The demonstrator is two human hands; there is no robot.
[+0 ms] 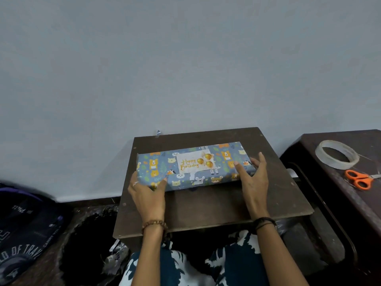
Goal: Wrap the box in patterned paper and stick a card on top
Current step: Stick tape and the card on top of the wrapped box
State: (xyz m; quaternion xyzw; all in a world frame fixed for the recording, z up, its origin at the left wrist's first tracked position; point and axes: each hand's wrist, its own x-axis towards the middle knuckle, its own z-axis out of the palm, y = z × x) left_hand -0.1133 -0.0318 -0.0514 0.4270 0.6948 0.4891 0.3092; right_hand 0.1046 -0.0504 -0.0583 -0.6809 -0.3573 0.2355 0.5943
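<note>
The box (pixel 193 166) wears smooth printed paper with a faint sheen; the card (pixel 195 162) on it is pale, smooth paper with glossy gold lettering; the table (pixel 206 205) beneath is dark, matt, scuffed wood; far right, the tape roll (pixel 338 154) is translucent glossy plastic; the scissors (pixel 359 179) have smooth orange plastic handles.

The single head-worn camera looked forward and steeply down from close above the person's lap onto the dark surface (pixel 206 205), with the pale wall (pixel 185 58) filling the upper half.
</note>
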